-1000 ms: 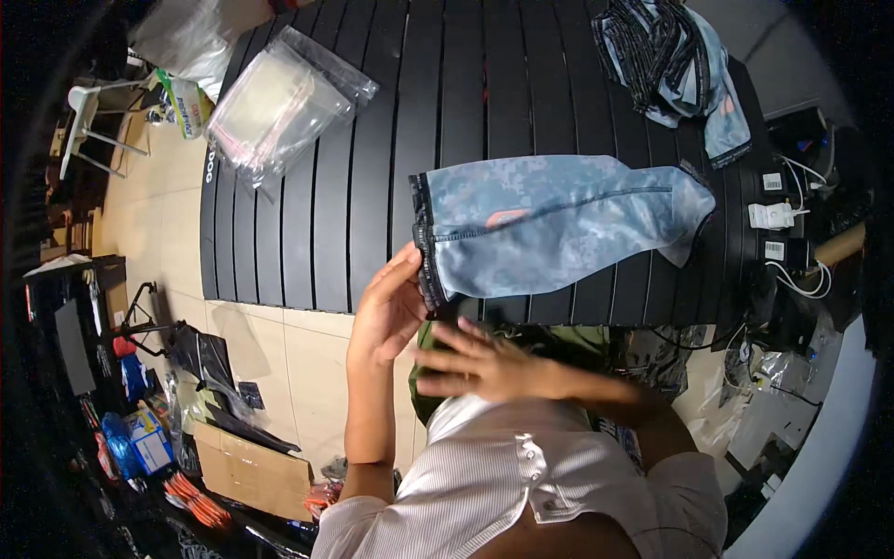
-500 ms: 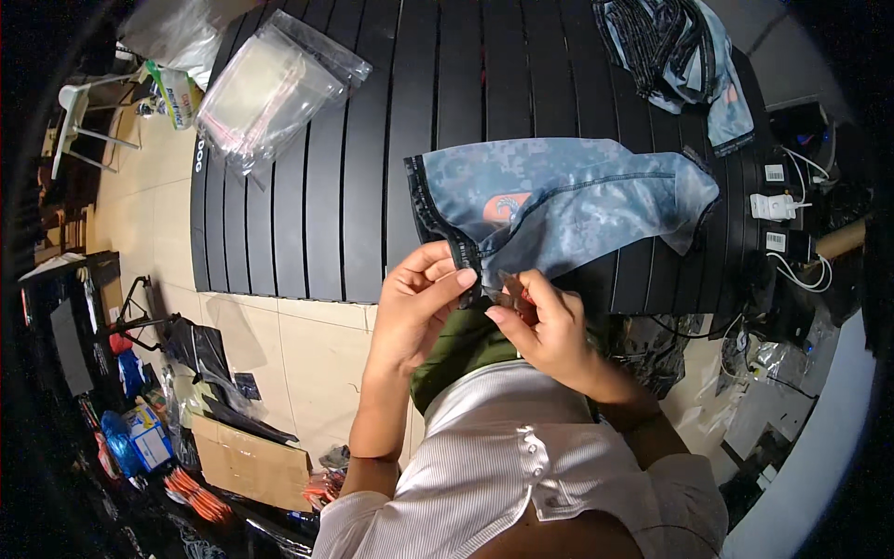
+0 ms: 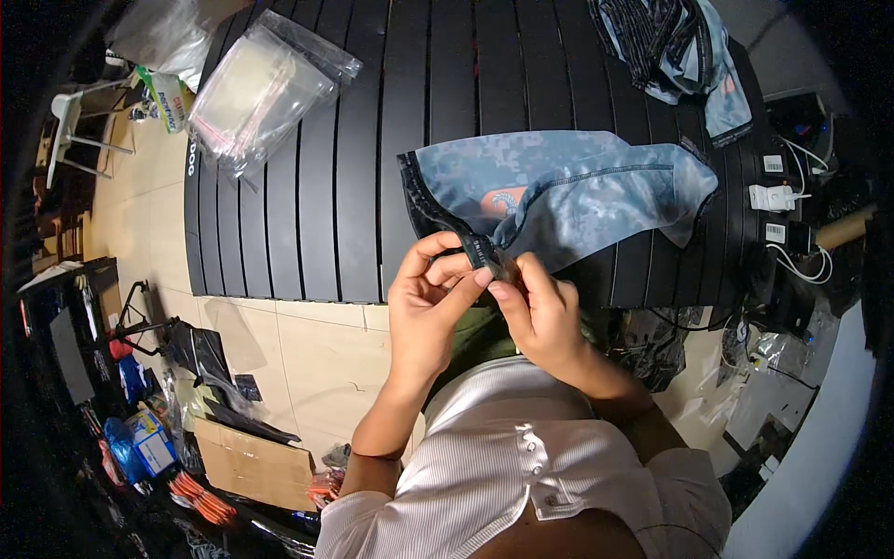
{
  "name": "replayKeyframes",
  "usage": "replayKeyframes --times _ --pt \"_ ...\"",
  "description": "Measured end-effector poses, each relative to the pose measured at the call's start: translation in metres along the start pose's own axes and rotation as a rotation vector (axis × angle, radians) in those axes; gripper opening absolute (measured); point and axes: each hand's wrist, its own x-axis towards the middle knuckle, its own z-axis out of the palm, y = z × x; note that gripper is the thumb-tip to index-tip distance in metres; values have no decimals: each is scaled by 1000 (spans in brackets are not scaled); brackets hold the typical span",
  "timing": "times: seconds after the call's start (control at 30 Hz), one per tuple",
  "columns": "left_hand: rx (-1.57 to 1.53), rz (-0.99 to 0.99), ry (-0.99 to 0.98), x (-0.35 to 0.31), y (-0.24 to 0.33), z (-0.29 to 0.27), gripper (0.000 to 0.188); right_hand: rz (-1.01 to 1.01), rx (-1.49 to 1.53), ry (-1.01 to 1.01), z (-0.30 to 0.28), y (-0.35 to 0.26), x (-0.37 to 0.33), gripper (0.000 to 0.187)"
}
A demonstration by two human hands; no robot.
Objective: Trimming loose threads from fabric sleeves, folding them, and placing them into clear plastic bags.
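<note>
A blue-grey, camouflage-patterned fabric sleeve (image 3: 596,196) with black elastic edging and an orange patch lies across the near part of the table. My left hand (image 3: 424,303) pinches the near end of its black band (image 3: 480,250) between thumb and fingers, lifted at the table's front edge. Close against that spot, my right hand (image 3: 549,312) is closed round a small dark pointed metal tool (image 3: 504,268), mostly hidden by the fingers. Its tip meets the band's end beside my left thumb; whether it touches the cloth I cannot tell.
The black slatted table (image 3: 358,186) carries clear plastic bags (image 3: 256,98) at the far left. A pile of similar sleeves (image 3: 666,47) sits at the far right. White plugs and cables (image 3: 773,197) line the right edge. A cardboard box (image 3: 251,461) stands on the floor at the left.
Both hands have drawn together, the left moving right with the band's end. The pointed tool, apart from the band's edge before, is now right against it. The sleeve has shifted slightly.
</note>
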Motion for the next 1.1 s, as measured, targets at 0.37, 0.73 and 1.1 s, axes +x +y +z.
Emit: replayKeyframes --times 0.37,0.73,1.1 --pt "-61 -2 -45 0 5 4 65 40 94 55 -12 4 0 23" --pt "199 -10 -21 -2 3 4 42 -30 -92 13 -14 4 -1 29" --pt "448 148 -1 -8 -1 2 39 -14 -179 10 -11 -1 6 23"
